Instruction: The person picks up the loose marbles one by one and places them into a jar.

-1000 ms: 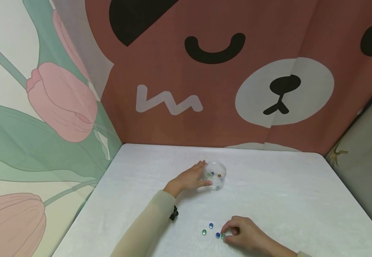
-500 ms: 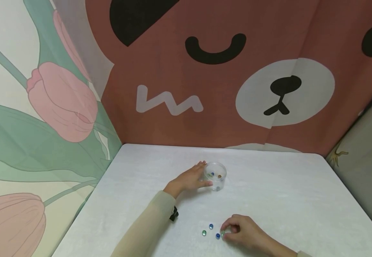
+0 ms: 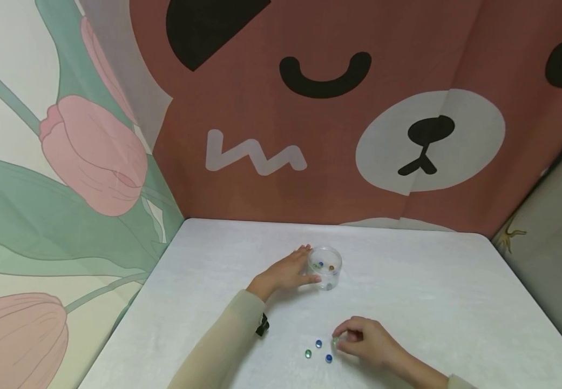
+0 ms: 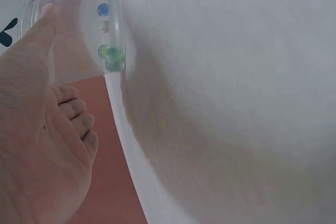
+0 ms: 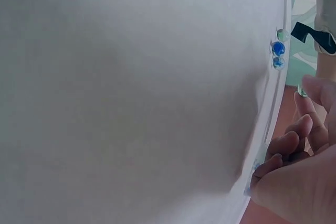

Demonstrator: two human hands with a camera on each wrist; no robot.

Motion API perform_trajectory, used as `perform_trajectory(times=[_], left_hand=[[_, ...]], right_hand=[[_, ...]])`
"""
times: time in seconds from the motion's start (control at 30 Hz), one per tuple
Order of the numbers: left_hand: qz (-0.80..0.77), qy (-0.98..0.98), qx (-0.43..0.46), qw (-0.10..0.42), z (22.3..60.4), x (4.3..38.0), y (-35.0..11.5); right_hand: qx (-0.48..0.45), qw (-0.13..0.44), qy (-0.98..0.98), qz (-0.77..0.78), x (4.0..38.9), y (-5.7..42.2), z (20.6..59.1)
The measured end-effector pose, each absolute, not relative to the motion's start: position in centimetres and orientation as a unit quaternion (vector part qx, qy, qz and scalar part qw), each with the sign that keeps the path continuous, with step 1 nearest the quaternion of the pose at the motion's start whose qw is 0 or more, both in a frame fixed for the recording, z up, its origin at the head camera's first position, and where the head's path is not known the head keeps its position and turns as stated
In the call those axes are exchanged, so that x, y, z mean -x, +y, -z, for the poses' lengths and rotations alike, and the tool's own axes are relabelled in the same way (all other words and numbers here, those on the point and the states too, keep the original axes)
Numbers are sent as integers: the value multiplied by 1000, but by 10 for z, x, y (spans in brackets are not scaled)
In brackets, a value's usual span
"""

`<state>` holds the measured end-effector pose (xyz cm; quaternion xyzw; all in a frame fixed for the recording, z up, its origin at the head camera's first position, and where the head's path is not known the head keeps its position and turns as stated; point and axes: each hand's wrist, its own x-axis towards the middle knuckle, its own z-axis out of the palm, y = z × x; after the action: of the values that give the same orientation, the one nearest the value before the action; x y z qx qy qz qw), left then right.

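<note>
My left hand (image 3: pixel 285 272) holds a clear plastic jar (image 3: pixel 333 277) from its left side, thumb in front and fingers behind. The jar stands upright on the white table; several glass marbles, blue, green and amber, lie inside. In the left wrist view, the thumb lies along the jar wall above a blue marble (image 4: pixel 103 9) and a green marble (image 4: pixel 114 54). Between thumb and index finger, my right hand (image 3: pixel 369 341) pinches a clear green marble (image 5: pixel 302 91), raised off the table. Left of that hand lie two blue marbles (image 3: pixel 329 359) and a green one (image 3: pixel 308 354).
The white table (image 3: pixel 431 292) runs back to a brown wall hanging (image 3: pixel 261 200) with a bear face. A tulip-printed curtain (image 3: pixel 91 156) flanks the left side, and a pale curtain (image 3: pixel 553 216) the right. A dark strap (image 3: pixel 263 325) sits at my left wrist.
My right hand has picked up the green marble beside the blue one and moved it slightly up and away from the others. The left hand and jar have stayed in place.
</note>
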<state>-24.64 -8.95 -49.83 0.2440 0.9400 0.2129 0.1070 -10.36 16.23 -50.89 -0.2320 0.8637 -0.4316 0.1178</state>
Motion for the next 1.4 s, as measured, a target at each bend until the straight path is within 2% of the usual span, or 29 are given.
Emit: perform_trajectory(times=[1.4], left_hand=[[-204, 942, -249, 94, 497, 244, -89]], right_hand=[[103, 48, 875, 471, 148, 146, 464]])
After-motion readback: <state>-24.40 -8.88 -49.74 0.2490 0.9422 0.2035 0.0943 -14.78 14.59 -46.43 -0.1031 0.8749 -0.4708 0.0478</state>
